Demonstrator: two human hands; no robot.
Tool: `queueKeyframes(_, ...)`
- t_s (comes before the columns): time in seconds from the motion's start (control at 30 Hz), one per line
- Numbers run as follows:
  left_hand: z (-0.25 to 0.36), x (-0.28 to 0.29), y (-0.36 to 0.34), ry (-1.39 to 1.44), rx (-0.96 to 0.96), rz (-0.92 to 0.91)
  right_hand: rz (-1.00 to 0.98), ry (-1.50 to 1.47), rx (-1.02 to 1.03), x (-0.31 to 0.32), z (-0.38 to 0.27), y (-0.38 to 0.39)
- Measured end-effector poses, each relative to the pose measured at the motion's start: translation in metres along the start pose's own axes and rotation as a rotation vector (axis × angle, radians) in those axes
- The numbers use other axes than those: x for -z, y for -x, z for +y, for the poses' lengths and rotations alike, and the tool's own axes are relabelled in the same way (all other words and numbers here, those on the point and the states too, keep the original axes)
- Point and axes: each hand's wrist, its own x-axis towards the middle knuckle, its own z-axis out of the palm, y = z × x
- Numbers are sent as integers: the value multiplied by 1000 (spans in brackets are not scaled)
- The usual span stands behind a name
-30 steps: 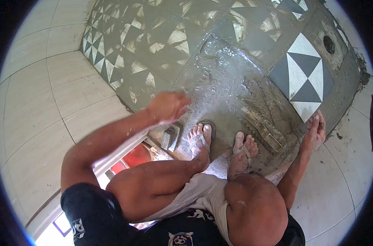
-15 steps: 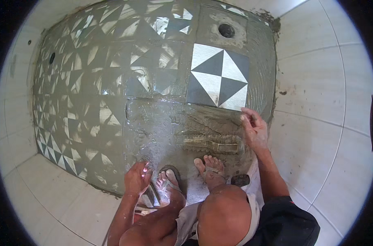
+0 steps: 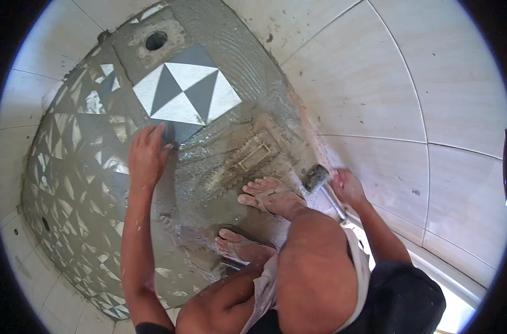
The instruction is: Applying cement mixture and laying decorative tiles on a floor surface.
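Observation:
I squat on wet grey mortar (image 3: 209, 183) spread over a patterned floor. My left hand (image 3: 147, 156) reaches forward, its fingers resting on the near corner of a clean black-and-white triangle tile (image 3: 184, 92) laid in the mortar. My right hand (image 3: 348, 186) is closed around the handle of a rubber mallet (image 3: 317, 178), whose dark head sits low beside my right foot (image 3: 267, 195). A flat rectangular tool (image 3: 248, 158), smeared with mortar, lies between my hands. My left foot (image 3: 237, 245) wears a sandal.
A round drain hole (image 3: 156, 40) sits in a bare mortar patch beyond the clean tile. Mortar-smeared patterned tiles (image 3: 81, 183) cover the floor to the left. Pale beige wall tiles (image 3: 409, 94) rise on the right.
The view has swung round. My left hand went from near my feet to the clean tile's corner. My right hand left the mortar and now holds a mallet.

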Motion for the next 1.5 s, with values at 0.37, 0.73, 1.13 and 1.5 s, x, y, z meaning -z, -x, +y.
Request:
queueKeyframes(0.37, -2, -38, 9, -72, 113, 27, 30, -90, -301, -117, 74, 90)
queueKeyframes(0.73, 7, -58, 41, -141, 164, 101, 99, -556, 163, 26, -107, -38)
queueKeyframes(1.13, 7, -64, 51, -142, 89, 220, 106, -430, 459, -20, -204, -180)
queueKeyframes(1.5, 3, -71, 58, -122, 71, 269, -18, -430, 505, -16, -209, -187)
